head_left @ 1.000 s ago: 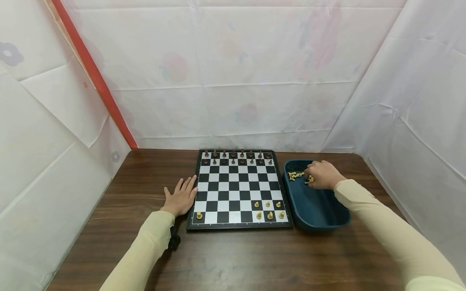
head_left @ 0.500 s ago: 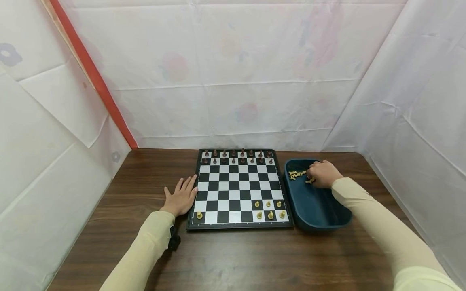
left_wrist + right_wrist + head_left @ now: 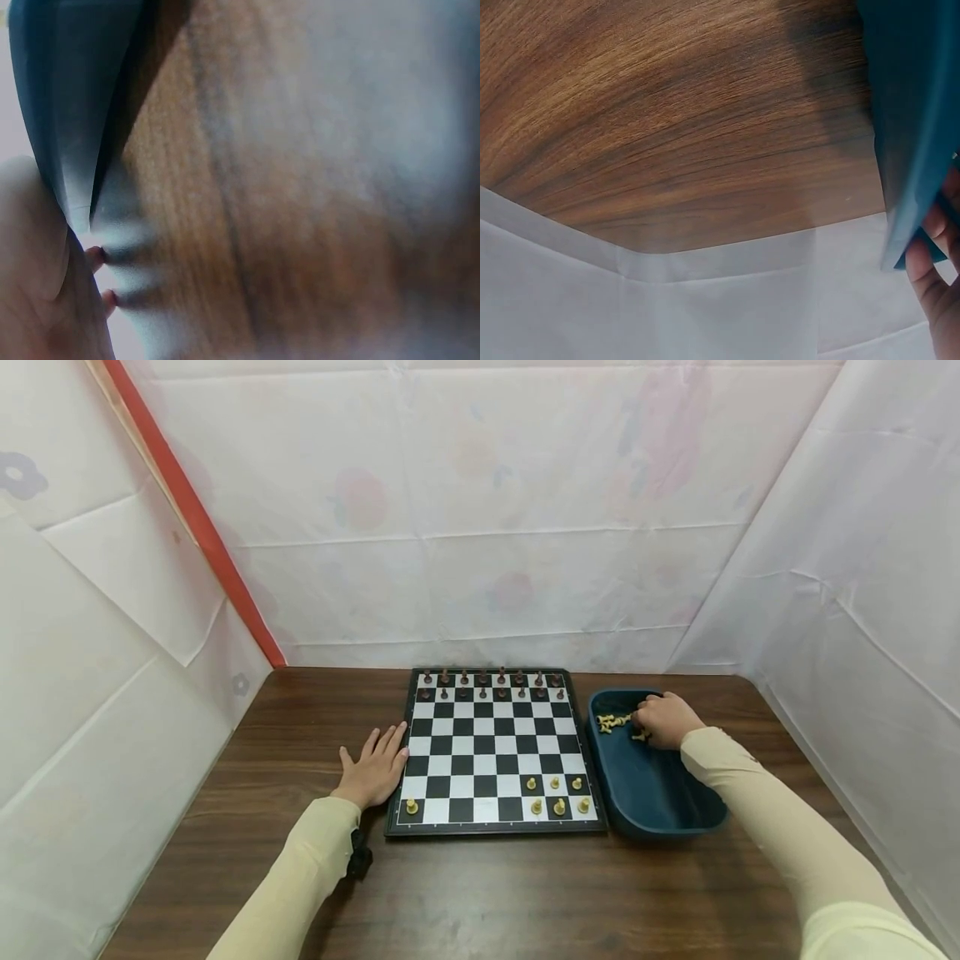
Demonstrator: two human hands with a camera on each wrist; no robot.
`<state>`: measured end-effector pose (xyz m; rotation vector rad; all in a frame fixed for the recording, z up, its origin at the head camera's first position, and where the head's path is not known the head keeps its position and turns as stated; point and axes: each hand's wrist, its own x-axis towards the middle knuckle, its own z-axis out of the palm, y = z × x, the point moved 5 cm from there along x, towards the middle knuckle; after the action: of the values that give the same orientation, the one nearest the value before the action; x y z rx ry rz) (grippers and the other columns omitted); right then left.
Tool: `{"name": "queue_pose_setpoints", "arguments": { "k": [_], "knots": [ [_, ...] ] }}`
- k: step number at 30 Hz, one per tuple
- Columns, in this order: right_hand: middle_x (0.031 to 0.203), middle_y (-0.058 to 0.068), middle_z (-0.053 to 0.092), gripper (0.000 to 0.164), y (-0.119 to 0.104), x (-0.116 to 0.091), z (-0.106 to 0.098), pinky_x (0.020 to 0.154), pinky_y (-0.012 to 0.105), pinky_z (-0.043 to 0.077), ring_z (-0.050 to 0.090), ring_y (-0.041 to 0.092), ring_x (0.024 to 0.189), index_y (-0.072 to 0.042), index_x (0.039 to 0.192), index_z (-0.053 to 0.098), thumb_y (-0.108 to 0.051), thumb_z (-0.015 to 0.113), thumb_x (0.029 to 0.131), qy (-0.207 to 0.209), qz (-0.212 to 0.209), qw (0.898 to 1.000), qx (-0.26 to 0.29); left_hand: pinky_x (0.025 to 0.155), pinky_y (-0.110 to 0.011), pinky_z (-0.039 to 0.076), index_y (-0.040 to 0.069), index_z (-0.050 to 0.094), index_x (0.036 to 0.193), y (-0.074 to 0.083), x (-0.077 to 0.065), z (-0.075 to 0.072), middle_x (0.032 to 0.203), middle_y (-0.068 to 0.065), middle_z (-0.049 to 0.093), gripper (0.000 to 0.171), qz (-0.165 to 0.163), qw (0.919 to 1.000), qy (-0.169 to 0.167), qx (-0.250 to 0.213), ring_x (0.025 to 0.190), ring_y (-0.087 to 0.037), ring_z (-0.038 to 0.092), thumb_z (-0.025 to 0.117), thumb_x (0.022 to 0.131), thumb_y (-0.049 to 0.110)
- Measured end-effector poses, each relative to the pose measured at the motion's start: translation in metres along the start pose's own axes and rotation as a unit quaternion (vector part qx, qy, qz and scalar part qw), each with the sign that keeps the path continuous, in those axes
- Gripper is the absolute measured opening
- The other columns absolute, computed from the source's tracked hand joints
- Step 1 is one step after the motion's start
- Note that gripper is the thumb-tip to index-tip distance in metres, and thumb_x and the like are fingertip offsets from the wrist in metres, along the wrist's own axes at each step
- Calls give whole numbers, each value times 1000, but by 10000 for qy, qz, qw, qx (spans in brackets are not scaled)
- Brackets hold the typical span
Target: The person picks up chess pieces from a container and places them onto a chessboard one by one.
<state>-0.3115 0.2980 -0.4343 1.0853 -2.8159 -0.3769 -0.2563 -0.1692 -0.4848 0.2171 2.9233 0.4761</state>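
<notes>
Several marks (image 3: 462,823) along chessboard (image 3: 483,745), illegible; right hand (image 3: 664,720) in tub (image 3: 660,793)

We find room over the middle rows of the flat black-and-white checkered board (image 3: 483,745), between the small dark-brown chessmen (image 3: 502,677) on its far rows and the small pale-yellow chessmen (image 3: 559,808) on its near ones; the spread left hand (image 3: 372,770) blocks its left edge, the deep dark-blue tub (image 3: 663,832) its right.

Soft, even light fills the head view, leaving a faint sheen on the table (image 3: 465,902). The left wrist view is hazy and blurred, with pale glare; the right wrist view looks sharper, a soft shadow beside the tub (image 3: 904,97).
</notes>
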Motion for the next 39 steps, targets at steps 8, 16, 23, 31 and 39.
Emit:
{"name": "queue_pose_setpoints", "arguments": {
  "k": [8, 16, 23, 31, 39],
  "knots": [
    [67, -1, 56, 21, 1, 1, -1, 54, 34, 31, 49, 20, 63, -20, 67, 64, -8, 81, 70, 57, -147, 9996, -252, 99, -74, -7, 17, 9, 155, 2, 0, -1, 157, -13, 17, 58, 30, 10000, 30, -10, 144, -36, 6, 17, 104, 43],
    [69, 2, 60, 15, -4, 0, -9, 53, 36, 37, 52, 21, 64, -17, 70, 68, -8, 80, 71, 91, -351, 9981, -505, 99, -74, -7, 17, 9, 155, 3, 0, -3, 157, -12, 17, 56, 30, 10000, 49, -17, 144, -36, 7, 20, 105, 40],
    [70, 2, 60, 9, -3, 0, -10, 53, 36, 36, 52, 21, 64, -15, 73, 71, -10, 78, 75, 83, -310, 9986, -419, 99, -74, -6, 17, 10, 155, 3, -2, -3, 157, -13, 18, 57, 21, 10000, 43, -36, 144, -36, 7, 20, 105, 40],
    [65, -2, 53, 17, -1, -5, -12, 53, 33, 29, 48, 18, 60, -19, 67, 64, -8, 75, 74, 236, -128, 9996, -90, 99, -74, -7, 16, 10, 155, 3, -1, -2, 157, -13, 18, 57, 4, 10000, 17, -16, 143, -37, 7, 20, 105, 41],
    [65, -2, 50, 14, -1, -6, -23, 53, 32, 28, 47, 17, 60, -17, 67, 64, -7, 73, 71, 471, 4, 9987, 206, 99, -74, -7, 16, 10, 155, 2, -2, -2, 157, -14, 17, 57, -37, 10000, 4, -32, 143, -37, 6, 21, 105, 40]
  ]
}}
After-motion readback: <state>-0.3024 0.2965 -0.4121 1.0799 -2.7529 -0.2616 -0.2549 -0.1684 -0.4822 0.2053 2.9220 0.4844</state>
